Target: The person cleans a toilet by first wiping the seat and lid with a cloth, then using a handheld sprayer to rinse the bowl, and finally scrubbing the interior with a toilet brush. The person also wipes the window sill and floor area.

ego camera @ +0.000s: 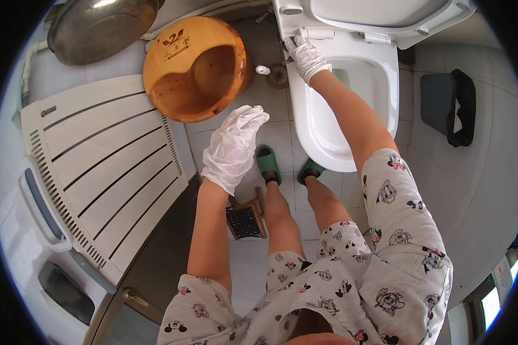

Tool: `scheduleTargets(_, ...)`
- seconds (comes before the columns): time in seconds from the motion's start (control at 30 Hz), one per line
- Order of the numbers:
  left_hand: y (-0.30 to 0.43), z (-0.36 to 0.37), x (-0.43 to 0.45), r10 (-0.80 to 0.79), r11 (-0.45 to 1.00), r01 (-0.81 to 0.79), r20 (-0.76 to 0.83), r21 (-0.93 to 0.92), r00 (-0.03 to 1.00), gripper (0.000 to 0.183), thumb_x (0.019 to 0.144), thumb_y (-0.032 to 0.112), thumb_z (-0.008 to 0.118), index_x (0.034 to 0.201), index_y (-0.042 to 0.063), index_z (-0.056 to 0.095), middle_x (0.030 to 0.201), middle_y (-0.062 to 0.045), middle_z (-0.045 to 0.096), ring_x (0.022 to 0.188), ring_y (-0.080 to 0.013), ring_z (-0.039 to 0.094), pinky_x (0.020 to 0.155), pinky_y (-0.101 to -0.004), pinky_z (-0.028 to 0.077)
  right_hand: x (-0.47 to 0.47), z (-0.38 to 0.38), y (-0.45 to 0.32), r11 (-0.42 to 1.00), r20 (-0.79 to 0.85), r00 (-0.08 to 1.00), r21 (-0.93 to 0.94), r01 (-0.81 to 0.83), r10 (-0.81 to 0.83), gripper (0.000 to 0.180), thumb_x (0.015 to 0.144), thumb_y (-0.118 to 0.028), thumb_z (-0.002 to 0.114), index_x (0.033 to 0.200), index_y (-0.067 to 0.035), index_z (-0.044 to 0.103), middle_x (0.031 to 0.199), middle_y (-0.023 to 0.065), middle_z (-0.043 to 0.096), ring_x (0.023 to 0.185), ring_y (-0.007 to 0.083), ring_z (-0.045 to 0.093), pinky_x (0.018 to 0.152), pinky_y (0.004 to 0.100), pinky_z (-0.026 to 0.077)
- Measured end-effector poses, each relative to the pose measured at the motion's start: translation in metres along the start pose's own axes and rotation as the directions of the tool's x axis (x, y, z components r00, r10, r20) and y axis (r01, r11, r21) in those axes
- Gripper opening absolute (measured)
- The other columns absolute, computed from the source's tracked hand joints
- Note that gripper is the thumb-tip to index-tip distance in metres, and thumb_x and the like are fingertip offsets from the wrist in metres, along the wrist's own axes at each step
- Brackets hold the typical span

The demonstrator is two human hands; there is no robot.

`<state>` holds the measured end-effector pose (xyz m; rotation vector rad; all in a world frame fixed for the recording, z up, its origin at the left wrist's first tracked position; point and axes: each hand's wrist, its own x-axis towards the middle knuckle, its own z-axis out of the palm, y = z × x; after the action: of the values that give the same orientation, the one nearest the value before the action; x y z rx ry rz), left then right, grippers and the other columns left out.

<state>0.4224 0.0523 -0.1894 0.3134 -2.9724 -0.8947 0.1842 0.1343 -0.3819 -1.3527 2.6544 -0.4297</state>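
Both hands wear thin white disposable gloves. My right hand (307,58) reaches to the rear left corner of the white toilet (304,116), its fingertips at the rim beside a seat hinge (320,34); whether they pinch anything there cannot be told. The toilet seat and lid (434,26) are raised. My left hand (237,142) hangs in the air above the floor tiles, fingers extended and near each other, with nothing visible in it. It is just below the round wooden tub (172,60).
A small white object (262,70) lies by a round floor drain (279,76). A metal basin (103,30) is at the upper left, a slatted white panel (108,142) below it. A lined grey bin (436,101) stands right, a small folding stool (246,220) near my green slippers (266,161).
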Motion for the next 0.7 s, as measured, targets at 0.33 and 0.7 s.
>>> scheduleTargets(0.33, -0.005, 0.070, -0.098, -0.290, 0.927, 0.277, -0.013, -0.254, 0.957, 0.027, 0.090, 0.003, 0.050, 0.110, 0.008, 0.067, 0.116, -0.010, 0.064, 0.113, -0.0267, 0.057, 0.097, -0.0341, 0.046, -0.074, 0.010, 0.000, 0.951, 0.209, 0.929, 0.017, 0.310, -0.306, 0.038, 0.091, -0.012, 0.050, 0.130, -0.011, 0.050, 0.122, 0.0117, 0.053, 0.106, 0.0295, 0.058, 0.088, 0.0375, 0.053)
scheduleTargets(0.7, -0.016, 0.098, -0.119, -0.329, 0.864, 0.329, 0.068, -0.380, 0.942, 0.027, 0.090, 0.003, 0.050, 0.111, 0.007, 0.066, 0.119, -0.010, 0.063, 0.112, -0.0266, 0.058, 0.097, -0.0331, 0.046, -0.181, 0.005, -0.012, 0.868, 0.642, 0.691, -0.079, 0.490, -0.331, 0.032, 0.083, -0.008, 0.056, 0.115, -0.011, 0.055, 0.114, 0.0104, 0.052, 0.105, 0.0279, 0.059, 0.088, 0.0368, 0.052)
